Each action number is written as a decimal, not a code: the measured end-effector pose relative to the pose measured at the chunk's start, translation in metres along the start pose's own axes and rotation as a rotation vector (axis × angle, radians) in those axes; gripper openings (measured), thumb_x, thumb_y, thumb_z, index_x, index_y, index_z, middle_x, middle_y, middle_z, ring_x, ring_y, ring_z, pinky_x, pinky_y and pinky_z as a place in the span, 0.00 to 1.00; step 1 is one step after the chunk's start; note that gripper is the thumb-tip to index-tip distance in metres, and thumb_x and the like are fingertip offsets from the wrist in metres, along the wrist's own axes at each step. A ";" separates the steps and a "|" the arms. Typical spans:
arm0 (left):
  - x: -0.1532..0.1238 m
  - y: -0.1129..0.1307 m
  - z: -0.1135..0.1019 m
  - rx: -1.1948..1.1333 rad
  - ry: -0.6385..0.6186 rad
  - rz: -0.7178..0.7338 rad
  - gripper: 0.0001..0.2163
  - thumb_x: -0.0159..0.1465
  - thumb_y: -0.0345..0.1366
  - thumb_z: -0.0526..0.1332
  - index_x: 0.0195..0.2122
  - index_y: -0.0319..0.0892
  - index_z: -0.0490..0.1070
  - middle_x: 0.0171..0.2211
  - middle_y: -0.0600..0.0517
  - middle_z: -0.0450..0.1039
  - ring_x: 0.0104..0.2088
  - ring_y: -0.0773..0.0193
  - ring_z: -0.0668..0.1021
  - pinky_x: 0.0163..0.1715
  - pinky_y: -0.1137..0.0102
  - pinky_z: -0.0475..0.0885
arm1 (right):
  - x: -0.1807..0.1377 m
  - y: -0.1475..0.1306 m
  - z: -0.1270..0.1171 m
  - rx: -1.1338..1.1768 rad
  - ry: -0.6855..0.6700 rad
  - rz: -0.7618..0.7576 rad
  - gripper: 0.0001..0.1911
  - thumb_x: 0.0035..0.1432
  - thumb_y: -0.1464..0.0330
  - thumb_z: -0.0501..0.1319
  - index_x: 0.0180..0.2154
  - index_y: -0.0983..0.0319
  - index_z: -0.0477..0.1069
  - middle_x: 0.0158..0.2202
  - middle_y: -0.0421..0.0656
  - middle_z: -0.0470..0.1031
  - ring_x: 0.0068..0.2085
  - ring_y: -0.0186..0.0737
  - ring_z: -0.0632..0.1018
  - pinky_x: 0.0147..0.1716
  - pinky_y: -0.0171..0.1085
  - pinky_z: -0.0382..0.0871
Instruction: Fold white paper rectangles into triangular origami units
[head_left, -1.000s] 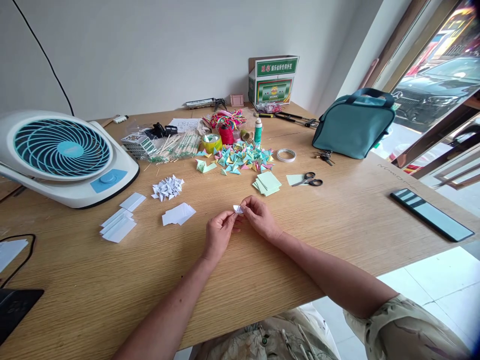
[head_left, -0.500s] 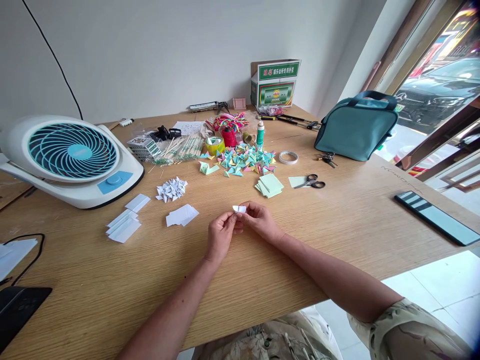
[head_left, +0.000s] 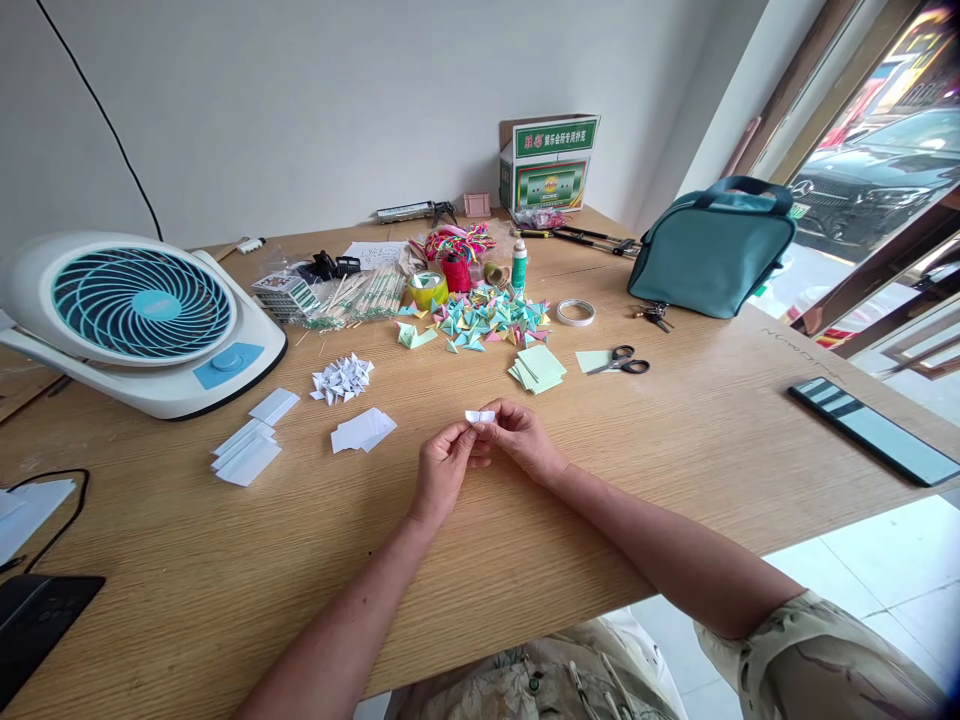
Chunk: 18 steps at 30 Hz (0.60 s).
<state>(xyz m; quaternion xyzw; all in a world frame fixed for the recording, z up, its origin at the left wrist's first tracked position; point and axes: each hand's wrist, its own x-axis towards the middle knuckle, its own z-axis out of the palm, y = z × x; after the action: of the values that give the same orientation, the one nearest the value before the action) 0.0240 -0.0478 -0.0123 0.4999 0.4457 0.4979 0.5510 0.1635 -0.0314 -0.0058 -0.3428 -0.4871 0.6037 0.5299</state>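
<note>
- My left hand [head_left: 441, 468] pinches a small white paper piece [head_left: 480, 416] between thumb and fingers, the grip narrow.
- My right hand [head_left: 525, 440] pinches the same piece, just as narrowly; my two thumbs come close together at its near edge.
- The piece lies at my fingertips, its long axis running left to right, neither hand clearly nearer. It looks thin, its folds too small to make out.
- Left of my left hand lie smooth, flat white slips [head_left: 364, 430]; beyond them, a heap of spiky white folded pieces [head_left: 343, 379].
- Ahead of my right hand sit pale green squares [head_left: 538, 369], with black-handled scissors [head_left: 630, 363] to their right.
- Farther out, sharp-cornered coloured paper triangles [head_left: 487, 320] are heaped on the wood-grained table [head_left: 600, 540].
</note>
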 end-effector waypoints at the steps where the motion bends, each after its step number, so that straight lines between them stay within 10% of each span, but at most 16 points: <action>1: 0.000 0.000 0.000 -0.002 -0.004 0.000 0.16 0.58 0.46 0.64 0.39 0.38 0.77 0.33 0.49 0.76 0.31 0.66 0.77 0.27 0.72 0.78 | 0.000 0.000 0.000 0.004 0.000 -0.001 0.18 0.47 0.55 0.69 0.29 0.62 0.69 0.24 0.35 0.67 0.26 0.31 0.66 0.28 0.33 0.61; 18: -0.003 0.005 0.006 -0.105 0.064 -0.107 0.16 0.52 0.44 0.70 0.36 0.38 0.78 0.30 0.50 0.76 0.31 0.64 0.78 0.27 0.72 0.77 | 0.002 0.003 -0.001 -0.018 0.009 0.039 0.19 0.45 0.55 0.70 0.29 0.62 0.68 0.24 0.36 0.69 0.25 0.31 0.69 0.25 0.32 0.64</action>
<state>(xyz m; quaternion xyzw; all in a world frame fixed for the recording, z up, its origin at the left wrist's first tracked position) 0.0296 -0.0513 -0.0070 0.4297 0.4621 0.5062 0.5878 0.1635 -0.0295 -0.0092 -0.3599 -0.4832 0.6079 0.5172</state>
